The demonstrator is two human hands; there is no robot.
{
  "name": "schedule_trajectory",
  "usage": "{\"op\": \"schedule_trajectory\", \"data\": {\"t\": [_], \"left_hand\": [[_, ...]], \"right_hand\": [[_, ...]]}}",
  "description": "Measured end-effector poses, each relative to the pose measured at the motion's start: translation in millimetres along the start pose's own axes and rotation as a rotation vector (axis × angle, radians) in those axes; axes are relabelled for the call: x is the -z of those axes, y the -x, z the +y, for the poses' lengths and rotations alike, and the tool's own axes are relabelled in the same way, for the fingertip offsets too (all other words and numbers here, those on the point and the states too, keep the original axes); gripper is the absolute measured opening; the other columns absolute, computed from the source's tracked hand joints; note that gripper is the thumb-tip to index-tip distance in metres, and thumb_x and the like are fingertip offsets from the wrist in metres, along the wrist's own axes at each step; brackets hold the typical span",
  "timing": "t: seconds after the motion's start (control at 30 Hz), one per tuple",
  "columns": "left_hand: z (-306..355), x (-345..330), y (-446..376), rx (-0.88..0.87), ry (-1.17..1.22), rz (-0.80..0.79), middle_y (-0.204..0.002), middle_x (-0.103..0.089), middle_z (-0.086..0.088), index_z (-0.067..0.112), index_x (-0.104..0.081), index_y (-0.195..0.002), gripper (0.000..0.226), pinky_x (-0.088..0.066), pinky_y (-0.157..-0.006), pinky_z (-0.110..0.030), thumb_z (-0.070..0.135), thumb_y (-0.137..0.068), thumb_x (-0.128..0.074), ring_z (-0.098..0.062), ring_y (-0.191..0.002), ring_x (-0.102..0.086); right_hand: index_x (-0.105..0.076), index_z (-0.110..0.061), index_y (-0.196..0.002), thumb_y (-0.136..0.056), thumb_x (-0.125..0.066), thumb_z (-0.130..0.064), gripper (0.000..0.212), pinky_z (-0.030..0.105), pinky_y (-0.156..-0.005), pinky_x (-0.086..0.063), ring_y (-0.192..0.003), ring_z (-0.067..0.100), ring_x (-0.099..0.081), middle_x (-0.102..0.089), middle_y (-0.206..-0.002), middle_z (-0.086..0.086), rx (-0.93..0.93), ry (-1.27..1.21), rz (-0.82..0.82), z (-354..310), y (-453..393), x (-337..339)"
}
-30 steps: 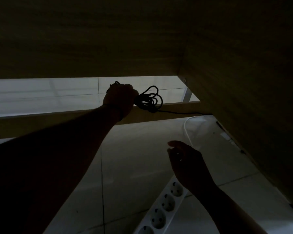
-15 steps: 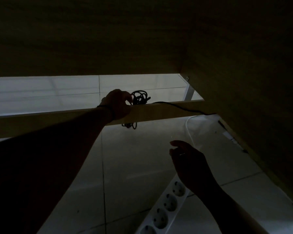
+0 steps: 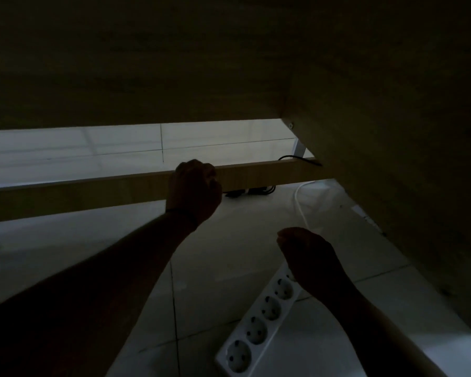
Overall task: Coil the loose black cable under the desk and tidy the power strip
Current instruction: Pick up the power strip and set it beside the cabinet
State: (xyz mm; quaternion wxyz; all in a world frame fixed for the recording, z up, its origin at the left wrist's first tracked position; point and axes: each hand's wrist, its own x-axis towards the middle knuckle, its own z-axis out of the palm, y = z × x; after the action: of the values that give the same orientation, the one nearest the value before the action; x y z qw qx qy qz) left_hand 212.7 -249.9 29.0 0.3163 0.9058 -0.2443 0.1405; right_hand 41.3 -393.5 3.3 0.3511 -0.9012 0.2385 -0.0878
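Two grips: left hand (image 3: 194, 189) fisted at the rail (image 3: 256, 174), right hand (image 3: 309, 257) loosely curled; black cable (image 3: 249, 191) bundled behind

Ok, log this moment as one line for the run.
left hand: fist at wooden crossbar | black cable: bundle behind bar | right hand: curled above power strip | strip untouched

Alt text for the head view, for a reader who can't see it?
Under a dim desk, the left hand is curled at a wooden crossbar, with black cable showing beneath it. The right hand hovers over a white power strip on the tiled floor.
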Motion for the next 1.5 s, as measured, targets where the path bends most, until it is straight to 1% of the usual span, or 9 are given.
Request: {"op": "schedule_trajectory", "data": {"t": [0.13,0.27,0.37,0.5,0.8,1.07,1.2,1.33,1.5], "left_hand": [[29,3,45,0.091,0.096,-0.104,-0.104,-0.065,-0.002,0.016,-0.064,-0.106,0.021,-0.044,-0.081,-0.023,0.022,-0.091,-0.05,-0.016,-0.091,-0.058],[51,-13,86,0.148,-0.088,-0.705,-0.095,-0.06,-0.01,0.014,-0.059,-0.081,0.025,-0.046,-0.079,-0.031,0.03,-0.094,-0.044,-0.025,-0.096,-0.06],[57,-34,125,0.271,-0.072,-0.936,-0.111,-0.062,-0.023,-0.003,-0.061,-0.102,0.044,-0.051,-0.082,-0.04,0.037,-0.085,-0.053,-0.034,-0.104,-0.059],[57,-50,160,0.341,-0.128,-0.904,-0.132,-0.044,-0.015,0.01,-0.043,-0.13,0.072,-0.044,-0.098,-0.038,0.057,-0.076,-0.058,-0.033,-0.12,-0.046],[57,-62,174,0.345,-0.078,-0.748,-0.124,-0.052,-0.011,0.011,-0.049,-0.119,0.068,-0.049,-0.089,-0.034,0.05,-0.069,-0.072,-0.028,-0.113,-0.053],[73,-57,165,0.614,0.377,-0.776,-0.087,-0.061,-0.005,0.005,-0.057,-0.098,0.049,-0.044,-0.059,-0.024,0.031,-0.063,-0.079,-0.023,-0.075,-0.058],[86,-53,165,0.853,0.822,-1.001,-0.095,-0.07,-0.018,0.0,-0.067,-0.105,0.042,-0.054,-0.082,-0.044,0.02,-0.07,-0.079,-0.032,-0.087,-0.066],[113,-54,161,0.866,1.117,-0.938,-0.092,-0.071,-0.014,0.005,-0.068,-0.103,0.023,-0.053,-0.074,-0.039,0.018,-0.084,-0.064,-0.03,-0.082,-0.065],[151,-63,164,0.914,1.27,-0.911,-0.085,-0.068,-0.012,0.008,-0.067,-0.092,0.021,-0.053,-0.061,-0.028,0.015,-0.092,-0.047,-0.023,-0.07,-0.063]], "right_hand": [[-0.058,-0.028,-0.117,-0.093,-0.05,-0.034,0.025,0.01,-0.063,-0.04,-0.077,-0.001,-0.055,-0.058,-0.101,-0.007,-0.098,-0.091,-0.013,4,23,8],[-0.061,-0.027,-0.112,-0.091,-0.055,-0.028,0.022,0.029,-0.083,-0.049,-0.092,0.014,-0.062,-0.062,-0.099,-0.005,-0.177,-0.177,0.0,24,60,14],[-0.062,-0.023,-0.11,-0.093,-0.052,-0.028,0.02,0.028,-0.081,-0.047,-0.091,0.014,-0.061,-0.06,-0.094,-0.008,-0.26,-0.123,-0.031,40,84,17],[-0.063,-0.018,-0.1,-0.094,-0.05,-0.027,0.017,0.025,-0.073,-0.048,-0.08,0.011,-0.059,-0.057,-0.084,-0.006,-0.337,-0.104,-0.065,53,96,15],[-0.064,-0.017,-0.095,-0.093,-0.05,-0.029,0.019,0.014,-0.06,-0.042,-0.074,0.01,-0.057,-0.061,-0.089,-0.001,-0.281,-0.027,-0.116,65,106,8],[-0.062,-0.022,-0.107,-0.091,-0.051,-0.035,0.023,0.017,-0.066,-0.045,-0.087,0.012,-0.059,-0.061,-0.102,-0.002,-0.32,-0.035,-0.167,62,104,22],[-0.057,-0.023,-0.119,-0.09,-0.052,-0.038,0.032,0.016,-0.066,-0.043,-0.089,0.01,-0.055,-0.058,-0.109,-0.004,-0.366,-0.061,-0.242,49,109,48],[-0.056,-0.019,-0.121,-0.088,-0.054,-0.043,0.041,0.032,-0.073,-0.057,-0.091,0.019,-0.063,-0.064,-0.106,0.002,-0.43,-0.196,-0.43,30,121,74],[-0.061,-0.018,-0.098,-0.079,-0.06,-0.055,0.042,0.021,-0.053,-0.044,-0.06,0.009,-0.052,-0.058,-0.078,-0.003,-0.362,-0.089,-0.429,33,130,99]]}}
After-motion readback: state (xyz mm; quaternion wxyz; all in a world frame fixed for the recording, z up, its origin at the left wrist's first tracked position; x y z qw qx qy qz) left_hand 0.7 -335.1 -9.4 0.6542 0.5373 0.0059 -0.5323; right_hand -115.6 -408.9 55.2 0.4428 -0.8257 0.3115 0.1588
